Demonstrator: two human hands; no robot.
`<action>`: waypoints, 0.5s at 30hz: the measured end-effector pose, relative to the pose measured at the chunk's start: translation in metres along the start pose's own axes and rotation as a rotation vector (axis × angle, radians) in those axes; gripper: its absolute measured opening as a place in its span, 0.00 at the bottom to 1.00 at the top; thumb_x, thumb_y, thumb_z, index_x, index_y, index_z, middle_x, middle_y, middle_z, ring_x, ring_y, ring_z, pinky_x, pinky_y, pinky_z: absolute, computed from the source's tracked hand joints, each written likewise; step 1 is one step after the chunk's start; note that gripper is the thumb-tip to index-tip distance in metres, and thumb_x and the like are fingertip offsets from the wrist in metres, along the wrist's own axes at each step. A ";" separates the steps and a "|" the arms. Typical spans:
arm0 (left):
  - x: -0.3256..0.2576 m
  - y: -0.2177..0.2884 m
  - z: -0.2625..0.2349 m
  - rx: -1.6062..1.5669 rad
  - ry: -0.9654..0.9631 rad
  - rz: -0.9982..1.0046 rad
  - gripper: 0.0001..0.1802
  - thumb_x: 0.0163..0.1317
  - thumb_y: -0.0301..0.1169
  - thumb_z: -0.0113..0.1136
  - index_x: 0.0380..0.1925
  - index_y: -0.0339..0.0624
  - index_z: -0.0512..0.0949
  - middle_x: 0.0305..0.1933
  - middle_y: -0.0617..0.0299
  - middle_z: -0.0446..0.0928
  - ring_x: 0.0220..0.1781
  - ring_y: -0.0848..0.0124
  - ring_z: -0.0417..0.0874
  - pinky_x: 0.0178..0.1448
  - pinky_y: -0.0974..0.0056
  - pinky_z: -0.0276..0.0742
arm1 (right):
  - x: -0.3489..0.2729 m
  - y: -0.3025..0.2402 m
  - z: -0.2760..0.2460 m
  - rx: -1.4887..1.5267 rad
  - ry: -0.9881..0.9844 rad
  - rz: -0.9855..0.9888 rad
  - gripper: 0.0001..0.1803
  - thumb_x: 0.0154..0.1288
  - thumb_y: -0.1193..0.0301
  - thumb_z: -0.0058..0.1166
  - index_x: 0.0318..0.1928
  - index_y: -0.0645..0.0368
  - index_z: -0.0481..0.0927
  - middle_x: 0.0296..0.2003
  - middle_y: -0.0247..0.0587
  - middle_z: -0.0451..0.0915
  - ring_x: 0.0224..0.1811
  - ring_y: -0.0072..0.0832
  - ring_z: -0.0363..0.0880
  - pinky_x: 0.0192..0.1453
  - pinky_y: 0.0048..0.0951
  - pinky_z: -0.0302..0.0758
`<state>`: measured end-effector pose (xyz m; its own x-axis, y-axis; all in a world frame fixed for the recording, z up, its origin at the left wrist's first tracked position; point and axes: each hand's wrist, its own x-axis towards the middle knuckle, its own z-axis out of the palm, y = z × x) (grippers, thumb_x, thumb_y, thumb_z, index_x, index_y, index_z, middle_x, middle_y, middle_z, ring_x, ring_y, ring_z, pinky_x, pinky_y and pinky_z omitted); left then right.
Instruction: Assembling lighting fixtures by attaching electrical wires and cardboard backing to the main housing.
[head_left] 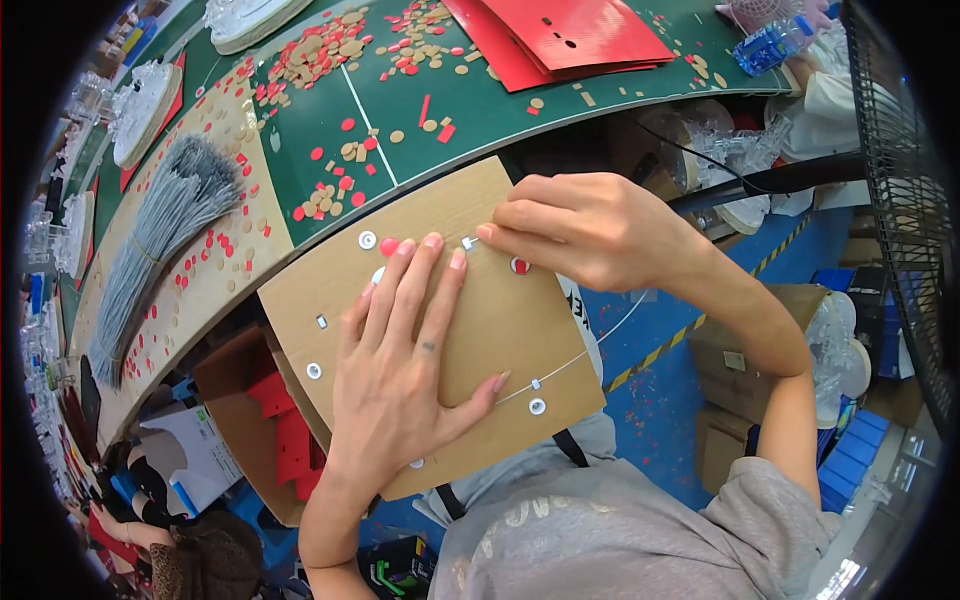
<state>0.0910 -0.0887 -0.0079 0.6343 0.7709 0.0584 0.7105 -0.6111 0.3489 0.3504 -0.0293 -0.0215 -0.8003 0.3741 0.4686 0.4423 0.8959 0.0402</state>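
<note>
A brown cardboard sheet (480, 330) lies tilted before me at the table edge, dotted with small round white-rimmed holes and narrow slots. Flat on it rests my left hand (395, 350), fingers stretched and thumb out to the side. My right hand (590, 225) is closed in a pinch just over a small slot (470, 243) near the sheet's far edge; what sits between the fingertips is too small to make out. A thin pale wire (570, 362) runs from near my left thumb past another slot and arcs toward my right forearm.
On the green table (330, 120) lie scattered red and tan cut-out pieces, red sheets (570, 40) and a bundle of grey wires (165, 220). An open carton (235, 390) with red pieces stands below left. A black fan cage (905, 200) and cartons (745, 340) are at right. Other people sit nearby.
</note>
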 end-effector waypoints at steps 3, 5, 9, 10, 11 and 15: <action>-0.002 0.001 0.002 -0.010 0.003 -0.008 0.53 0.52 0.52 0.71 0.76 0.45 0.64 0.80 0.46 0.58 0.81 0.49 0.60 0.74 0.49 0.60 | -0.001 0.001 -0.006 0.056 -0.009 0.032 0.22 0.50 0.74 0.62 0.48 0.66 0.86 0.36 0.37 0.77 0.36 0.30 0.80 0.31 0.28 0.80; -0.002 0.002 0.002 -0.010 -0.012 -0.007 0.53 0.52 0.52 0.71 0.76 0.45 0.64 0.80 0.44 0.57 0.81 0.48 0.60 0.74 0.49 0.61 | 0.000 -0.001 -0.009 0.065 -0.027 0.029 0.21 0.48 0.74 0.62 0.46 0.68 0.86 0.33 0.38 0.75 0.34 0.31 0.79 0.30 0.29 0.80; 0.000 0.000 0.005 -0.005 0.010 -0.002 0.54 0.50 0.55 0.70 0.76 0.45 0.65 0.81 0.45 0.57 0.82 0.49 0.60 0.76 0.48 0.58 | 0.000 0.001 -0.003 0.036 0.016 -0.034 0.20 0.48 0.75 0.63 0.44 0.71 0.86 0.33 0.40 0.75 0.35 0.33 0.80 0.31 0.30 0.81; 0.000 -0.001 0.006 -0.005 0.008 0.002 0.54 0.50 0.55 0.70 0.76 0.45 0.65 0.81 0.45 0.57 0.82 0.49 0.60 0.76 0.48 0.58 | -0.001 0.001 -0.001 0.022 0.018 -0.050 0.21 0.47 0.75 0.63 0.44 0.73 0.85 0.33 0.40 0.75 0.35 0.33 0.80 0.32 0.30 0.81; 0.000 -0.001 0.006 -0.016 0.011 0.001 0.54 0.49 0.54 0.70 0.76 0.45 0.65 0.81 0.45 0.58 0.82 0.49 0.60 0.76 0.48 0.58 | -0.001 0.001 0.001 0.009 0.023 -0.069 0.21 0.46 0.76 0.63 0.43 0.75 0.84 0.33 0.41 0.76 0.36 0.34 0.80 0.33 0.30 0.82; 0.004 -0.002 0.005 -0.017 0.012 0.013 0.54 0.48 0.53 0.70 0.75 0.44 0.65 0.81 0.45 0.58 0.81 0.48 0.60 0.76 0.48 0.58 | -0.003 -0.001 0.002 -0.041 0.009 -0.089 0.22 0.44 0.75 0.63 0.43 0.75 0.84 0.34 0.42 0.76 0.37 0.34 0.81 0.34 0.30 0.83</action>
<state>0.0939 -0.0856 -0.0131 0.6396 0.7651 0.0746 0.6969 -0.6180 0.3639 0.3517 -0.0308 -0.0249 -0.8336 0.2914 0.4693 0.3862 0.9148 0.1180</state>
